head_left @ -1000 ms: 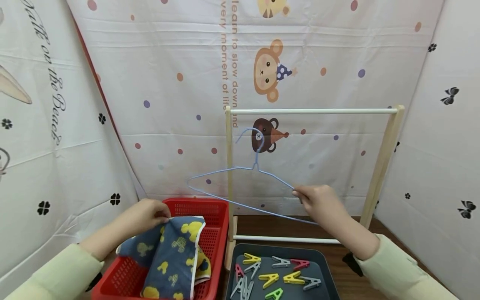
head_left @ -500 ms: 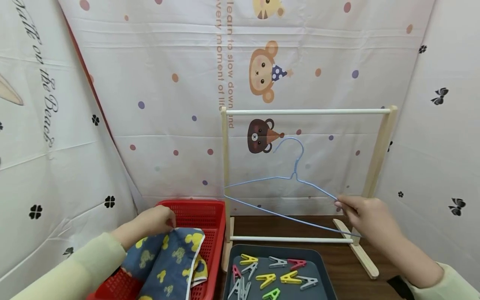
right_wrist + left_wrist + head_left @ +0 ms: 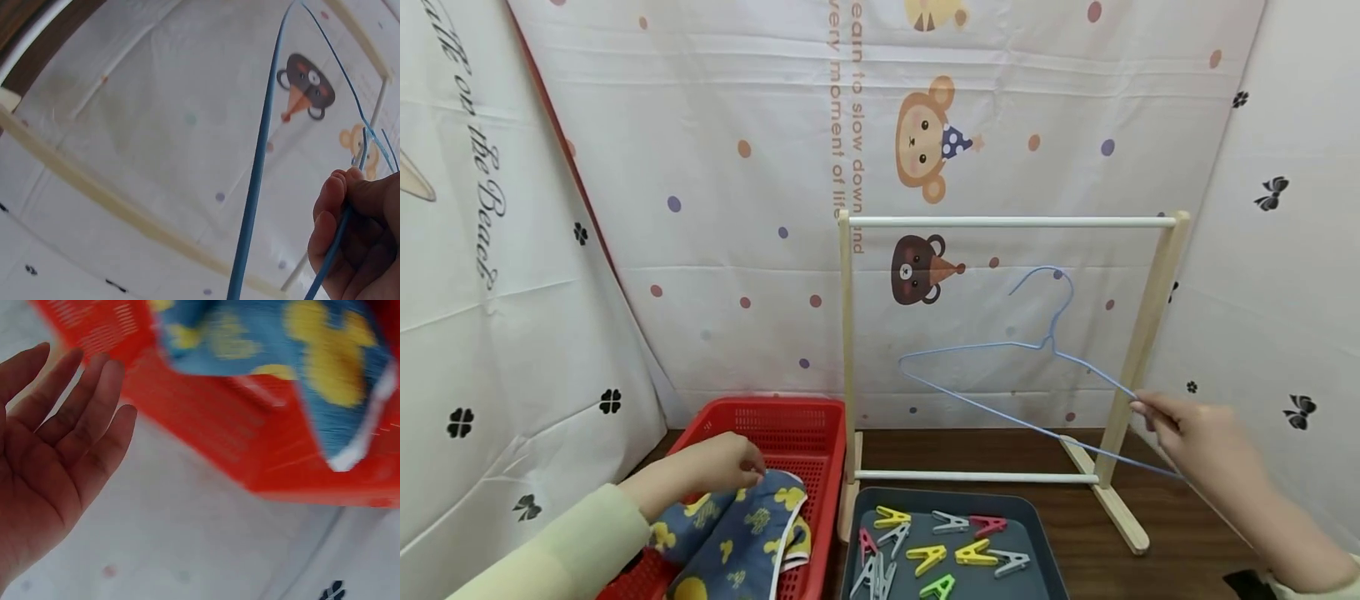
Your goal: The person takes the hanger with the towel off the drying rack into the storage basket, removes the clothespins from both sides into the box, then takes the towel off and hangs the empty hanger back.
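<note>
A blue wire clothes hanger (image 3: 970, 344) is pinched by my right hand (image 3: 1206, 437) at its right shoulder, hook up, in front of the drying rack (image 3: 1011, 222). The right wrist view shows the thumb and fingers (image 3: 335, 187) on the wire. My left hand (image 3: 722, 462) hovers over a blue cloth (image 3: 737, 533) with yellow mouse-head shapes and a white edge. In the left wrist view the left fingers (image 3: 94, 406) are spread loosely and apart from the cloth, holding nothing. The cloth lies folded in a red plastic basket (image 3: 833, 467).
A dark grey tray (image 3: 1033, 533) with several yellow, grey, red and green clothes pegs (image 3: 927, 558) sits right of the basket. The rack's wooden foot (image 3: 1112, 508) stands on the brown tabletop (image 3: 962, 450). Patterned white curtains (image 3: 737, 100) enclose the back and sides.
My right hand has carried the hanger to the right, across the rack. The left hand has let go of the cloth, whose lifted corner has sunk lower.
</note>
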`<act>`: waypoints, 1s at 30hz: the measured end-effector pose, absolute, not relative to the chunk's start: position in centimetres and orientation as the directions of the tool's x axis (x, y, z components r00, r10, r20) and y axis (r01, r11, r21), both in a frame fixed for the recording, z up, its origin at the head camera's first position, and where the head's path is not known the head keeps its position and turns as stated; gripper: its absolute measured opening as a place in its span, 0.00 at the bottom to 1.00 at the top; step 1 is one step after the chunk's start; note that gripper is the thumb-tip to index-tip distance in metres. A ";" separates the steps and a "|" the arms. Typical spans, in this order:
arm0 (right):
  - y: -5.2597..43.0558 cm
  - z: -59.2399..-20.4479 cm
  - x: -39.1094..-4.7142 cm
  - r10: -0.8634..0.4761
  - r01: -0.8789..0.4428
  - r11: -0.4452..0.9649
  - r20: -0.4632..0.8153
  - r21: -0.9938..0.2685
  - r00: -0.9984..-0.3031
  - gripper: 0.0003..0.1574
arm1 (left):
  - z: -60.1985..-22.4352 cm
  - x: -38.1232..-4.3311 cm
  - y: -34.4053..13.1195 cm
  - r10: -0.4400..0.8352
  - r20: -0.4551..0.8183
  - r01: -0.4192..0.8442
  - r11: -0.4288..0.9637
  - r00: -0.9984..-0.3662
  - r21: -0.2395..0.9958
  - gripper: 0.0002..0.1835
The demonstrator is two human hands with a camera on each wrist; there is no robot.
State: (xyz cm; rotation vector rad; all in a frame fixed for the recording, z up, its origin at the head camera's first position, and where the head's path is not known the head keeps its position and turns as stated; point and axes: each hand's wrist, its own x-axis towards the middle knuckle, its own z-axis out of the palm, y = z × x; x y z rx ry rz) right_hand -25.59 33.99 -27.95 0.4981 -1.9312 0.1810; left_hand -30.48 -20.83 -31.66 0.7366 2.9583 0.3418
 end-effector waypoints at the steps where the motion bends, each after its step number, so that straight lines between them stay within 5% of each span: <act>1: 34.2 -27.6 -25.5 -0.254 -0.407 0.908 0.908 0.104 -0.334 0.60 | -31.2 -30.1 -20.8 0.496 0.013 0.484 0.841 -0.868 0.240 0.06; 9: 35.7 -25.1 -24.8 -0.201 -0.259 0.961 0.898 0.103 -0.390 0.62 | -28.6 -26.2 -20.6 0.542 0.209 0.580 0.776 -0.814 0.248 0.08; 17: 37.6 -22.9 -25.2 -0.126 -0.212 0.977 0.864 0.023 -0.488 0.23 | -29.4 -24.0 -21.6 0.493 0.232 0.539 0.813 -0.838 0.219 0.08; 21: 38.1 -21.3 -25.6 -0.089 -0.178 0.984 0.831 -0.012 -0.549 0.14 | -29.7 -23.3 -22.5 0.499 0.258 0.552 0.808 -0.827 0.208 0.08; 30: 39.7 -19.0 -26.4 0.037 -0.062 0.990 0.668 -0.125 -0.743 0.17 | -30.4 -22.8 -23.5 0.489 0.256 0.544 0.807 -0.834 0.230 0.07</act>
